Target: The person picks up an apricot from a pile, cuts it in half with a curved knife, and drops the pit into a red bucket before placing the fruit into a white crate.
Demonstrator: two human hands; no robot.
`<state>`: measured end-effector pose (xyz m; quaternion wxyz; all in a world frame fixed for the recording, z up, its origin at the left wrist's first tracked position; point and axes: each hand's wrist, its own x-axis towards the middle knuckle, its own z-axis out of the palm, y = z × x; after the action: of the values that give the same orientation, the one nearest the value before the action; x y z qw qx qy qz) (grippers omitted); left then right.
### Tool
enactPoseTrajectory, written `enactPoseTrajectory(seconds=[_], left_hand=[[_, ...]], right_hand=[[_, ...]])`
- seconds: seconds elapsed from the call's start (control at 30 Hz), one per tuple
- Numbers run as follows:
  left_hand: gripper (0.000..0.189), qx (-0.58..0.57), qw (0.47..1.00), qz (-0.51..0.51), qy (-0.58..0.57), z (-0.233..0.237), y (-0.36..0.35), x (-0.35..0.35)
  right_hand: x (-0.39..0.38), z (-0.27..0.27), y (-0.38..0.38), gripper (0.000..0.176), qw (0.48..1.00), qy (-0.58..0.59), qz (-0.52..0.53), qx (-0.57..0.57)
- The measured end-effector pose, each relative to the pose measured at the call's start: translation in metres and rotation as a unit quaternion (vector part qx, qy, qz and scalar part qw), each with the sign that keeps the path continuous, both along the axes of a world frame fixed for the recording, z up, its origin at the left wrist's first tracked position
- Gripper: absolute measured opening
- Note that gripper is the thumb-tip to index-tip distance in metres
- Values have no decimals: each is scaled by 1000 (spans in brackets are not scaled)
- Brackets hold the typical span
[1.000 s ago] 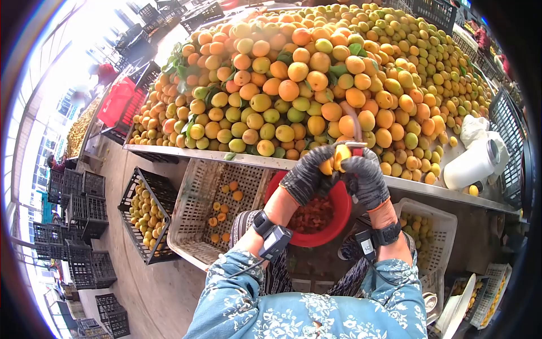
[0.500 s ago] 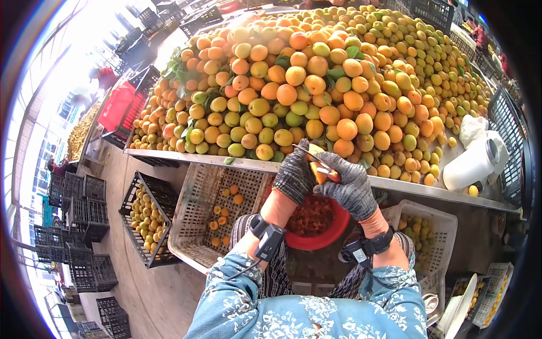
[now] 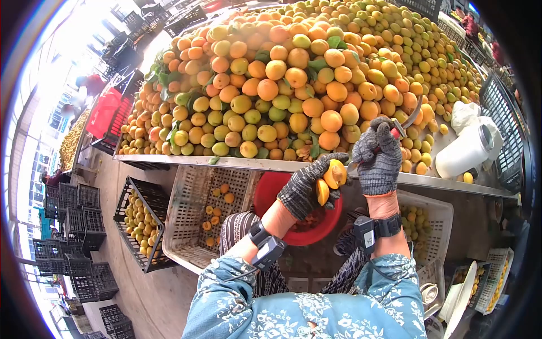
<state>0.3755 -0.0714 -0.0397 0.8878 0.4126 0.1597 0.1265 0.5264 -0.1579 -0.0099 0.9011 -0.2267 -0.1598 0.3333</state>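
My left hand point(image 3: 309, 189), in a dark grey knitted glove, closes around an apricot point(image 3: 335, 174) that is cut open. Its two halves are spread apart and show yellow flesh. Beside it, to the right, my gloved right hand point(image 3: 379, 163) grips a knife by its red handle point(image 3: 396, 133). The knife's curved blade point(image 3: 416, 112) points up and away, over the front of the fruit pile. Under both hands stands a red basin point(image 3: 307, 242), partly hidden by the left hand and holding small reddish-brown pieces.
A large heap of apricots point(image 3: 265, 90) covers the metal-edged table point(image 3: 226, 162). Below left, a pale crate point(image 3: 183, 226) holds several apricot pieces, next to a black crate point(image 3: 161, 263) of fruit. Another pale crate point(image 3: 440, 226) stands right. A white jug point(image 3: 464, 157) lies on the table.
My hands were together at the apricot with the knife against it. Now the right hand has moved right with the knife, and the apricot is open in my left hand.
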Motion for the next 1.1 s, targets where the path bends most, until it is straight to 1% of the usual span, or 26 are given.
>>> enactPoseTrajectory(seconds=[0.03, 0.07, 0.1, 0.13, 0.17, 0.2, 0.27, 0.33, 0.37, 0.43, 0.5, 0.53, 0.57, 0.6, 0.63, 0.67, 0.7, 0.73, 0.77, 0.8, 0.83, 0.9, 0.93, 1.0, 1.03, 1.1], left_hand=[[28, 0, 1000, 0, 0, -1, -2, -1], [28, 158, 987, 2, 1, -1, -4, -2], [27, 312, 950, 4, 1, 1, -5, -3], [27, 312, 950, 3, 1, 1, -6, -1], [27, 99, 995, 6, 30, 2, -6, 2], [27, -119, 991, 9, 57, 1, -7, 5], [28, -110, 993, 10, 51, -2, -13, 10], [28, -100, 994, 12, 45, -10, -16, 14], [28, -115, 993, 13, 22, -18, -16, 16], [29, -128, 992, 14, -1, -14, -18, 16], [27, -21, 996, 53, 65, -7, -22, 14], [27, -21, 996, 53, 65, -15, -21, 14], [26, 47, 997, 53, 14, -30, -21, 17], [24, 114, 991, 53, -37, -24, -21, 18], [24, 114, 991, 53, -37, -19, -22, 17], [22, 5, 998, 60, 7, -12, -24, 15], [21, -104, 991, 66, 52, -2, -23, 13], [21, -103, 991, 66, 51, -1, -21, 12], [20, -136, 990, 39, 22, -1, -19, 12], [18, -169, 986, 12, -6, -2, -17, 12], [18, -169, 986, 12, -6, -6, -16, 13], [17, -10, 997, 55, 44, -16, -13, 16], [17, -11, 997, 56, 43, -20, -10, 16], [25, -59, 995, -3, 81, -21, -5, 15], [25, -59, 995, -2, 81, -18, -5, 13], [28, -218, 974, 3, 57, -10, -9, 10]], right_hand=[[-1, 1, 0, 20, 1000, 5, -7, -5], [-1, 2, -1, 20, 1000, 5, -8, -5], [-1, 2, -1, 19, 1000, -8, -8, -9], [-2, 2, -2, 19, 1000, -22, -9, -12], [-3, 4, -2, 19, 1000, -21, -9, -12], [-5, 6, -3, 19, 999, -31, -18, -22], [-5, 7, -4, 19, 998, -39, -28, -32], [-4, 5, -4, 19, 994, -77, -50, -56], [-5, 4, -4, 19, 994, -77, -50, -55], [-9, 3, -1, 18, 991, -70, -80, -81], [-13, 0, 3, 17, 989, -70, -92, -88], [-15, -2, 5, 17, 987, -71, -103, -96], [-16, -2, 7, 17, 988, -71, -103, -96], [-18, -2, 8, 17, 988, -62, -95, -101], [-19, -3, 9, 17, 989, -54, -89, -104], [-18, -8, 12, 17, 983, -93, -99, -120], [-16, -10, 13, 17, 984, -94, -99, -119], [-14, -12, 15, 14, 996, -2, -53, -72], [-11, -15, 15, 13, 996, 90, -8, -25], [-9, -18, 16, 11, 994, 101, 39, -3], [-9, -20, 16, 11, 994, 101, 39, -3], [-10, -21, 18, 17, 994, 101, 23, -47], [-10, -22, 19, 17, 994, 100, 24, -47], [-9, -25, 21, 17, 994, 98, 47, -34], [-9, -24, 21, 17, 994, 97, 48, -34], [-10, -24, 22, 17, 991, 116, 58, -26]])
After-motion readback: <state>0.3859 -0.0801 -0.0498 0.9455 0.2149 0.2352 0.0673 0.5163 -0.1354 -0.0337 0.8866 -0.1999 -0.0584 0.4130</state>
